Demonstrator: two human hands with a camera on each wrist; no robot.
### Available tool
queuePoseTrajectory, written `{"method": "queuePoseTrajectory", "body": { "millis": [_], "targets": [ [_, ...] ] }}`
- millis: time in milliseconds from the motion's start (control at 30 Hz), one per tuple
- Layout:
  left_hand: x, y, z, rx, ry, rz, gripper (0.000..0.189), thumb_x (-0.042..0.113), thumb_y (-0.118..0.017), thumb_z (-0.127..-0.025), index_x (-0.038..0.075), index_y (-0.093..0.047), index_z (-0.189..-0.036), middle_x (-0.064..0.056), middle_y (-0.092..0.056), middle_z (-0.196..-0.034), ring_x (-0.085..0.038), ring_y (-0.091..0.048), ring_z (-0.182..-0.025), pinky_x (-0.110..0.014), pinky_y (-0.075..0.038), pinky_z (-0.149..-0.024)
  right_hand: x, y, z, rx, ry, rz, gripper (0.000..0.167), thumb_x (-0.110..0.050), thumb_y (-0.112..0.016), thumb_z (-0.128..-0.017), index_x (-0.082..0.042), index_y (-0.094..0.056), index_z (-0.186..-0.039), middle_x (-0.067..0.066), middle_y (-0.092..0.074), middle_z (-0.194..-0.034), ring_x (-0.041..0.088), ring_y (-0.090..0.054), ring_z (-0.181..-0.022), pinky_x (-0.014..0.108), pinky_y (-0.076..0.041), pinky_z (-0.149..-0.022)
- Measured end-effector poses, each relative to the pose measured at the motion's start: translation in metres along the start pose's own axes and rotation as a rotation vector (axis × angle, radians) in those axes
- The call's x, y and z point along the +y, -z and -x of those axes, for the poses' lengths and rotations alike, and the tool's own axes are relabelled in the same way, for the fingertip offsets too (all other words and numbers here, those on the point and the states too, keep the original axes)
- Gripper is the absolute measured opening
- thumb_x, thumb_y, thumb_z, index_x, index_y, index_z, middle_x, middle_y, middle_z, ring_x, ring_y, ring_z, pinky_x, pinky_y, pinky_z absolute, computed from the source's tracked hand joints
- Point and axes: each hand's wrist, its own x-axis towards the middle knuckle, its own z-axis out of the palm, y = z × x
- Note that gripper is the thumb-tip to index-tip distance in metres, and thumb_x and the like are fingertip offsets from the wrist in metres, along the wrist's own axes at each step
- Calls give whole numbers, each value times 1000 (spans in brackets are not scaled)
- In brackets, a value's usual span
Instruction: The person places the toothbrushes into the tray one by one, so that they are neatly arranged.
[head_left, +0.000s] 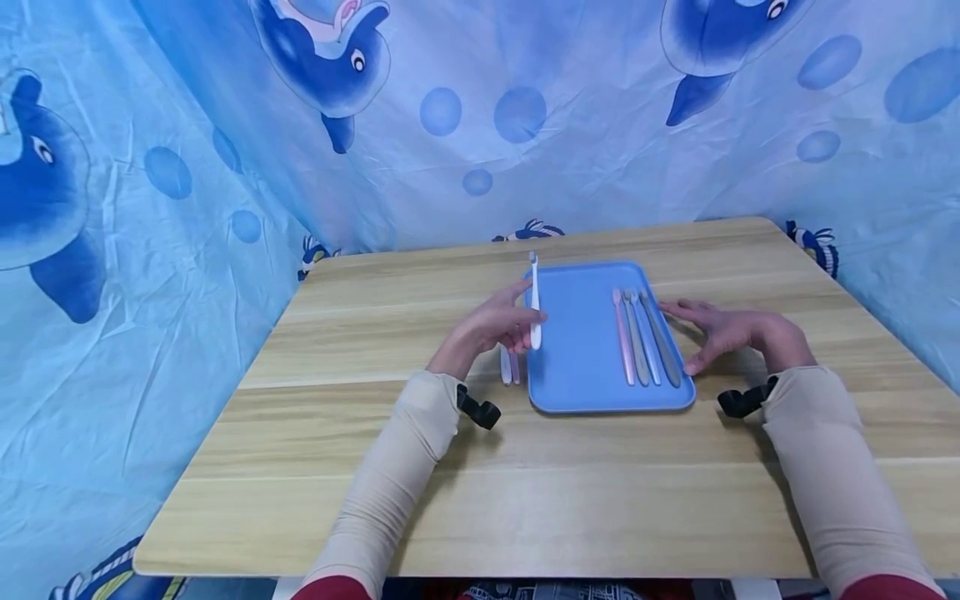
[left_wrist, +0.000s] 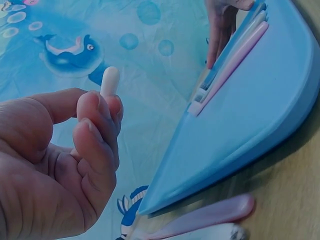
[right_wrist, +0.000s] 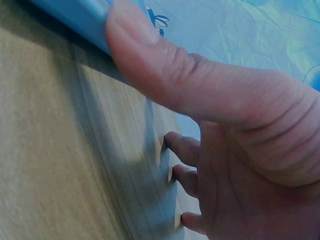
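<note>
My left hand (head_left: pixel 497 323) pinches a white toothbrush (head_left: pixel 536 304) above the left edge of a blue tray (head_left: pixel 576 379), its bristle end pointing away from me. The rounded white handle tip pokes out over the fingers in the left wrist view. Several toothbrushes lie side by side along the tray's right side, with a pink toothbrush (head_left: pixel 623 337) leftmost and a dark grey toothbrush (head_left: pixel 662 342) rightmost. At that same side is my right hand (head_left: pixel 731 331), fingers spread and thumb (right_wrist: pixel 132 30) against the tray's rim.
Left of the tray, a white toothbrush (head_left: pixel 506 367) and a pinkish-purple toothbrush (head_left: pixel 515 368) lie on the wooden table (head_left: pixel 360 333), partly under my left hand. A blue dolphin-print curtain (head_left: pixel 480 150) hangs behind the table and along its left side.
</note>
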Motion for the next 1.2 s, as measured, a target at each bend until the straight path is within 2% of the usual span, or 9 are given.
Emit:
{"method": "queuePoseTrajectory", "body": {
  "millis": [300,1000,1200],
  "targets": [
    [4,-12,-5,-25,2,-22,88,15,-62,-98,30,-5,-163,-5,-60,-55,-14,-53,-40,-23,-47,-39,2,0,0,1,34,12,125,-41,-90,-70,-20,-8,-163,34,7,-162,63,9,-145,87,-5,-106],
    [10,-37,-16,-67,-27,-10,86,15,-63,-97,29,-10,-162,-5,-60,-55,-14,-55,-41,-25,-50,-42,3,-1,-2,-5,38,15,125,-39,-89,-71,-18,-8,-162,35,8,-162,63,8,-145,87,-8,-107],
    [12,-47,-22,-72,-32,-14,84,16,-64,-97,29,-12,-162,-6,-61,-56,-16,-56,-42,-26,-51,-42,2,0,-1,-10,32,1,125,-40,-89,-71,-19,-8,-163,34,9,-162,63,10,-145,87,-4,-107]
  ]
}}
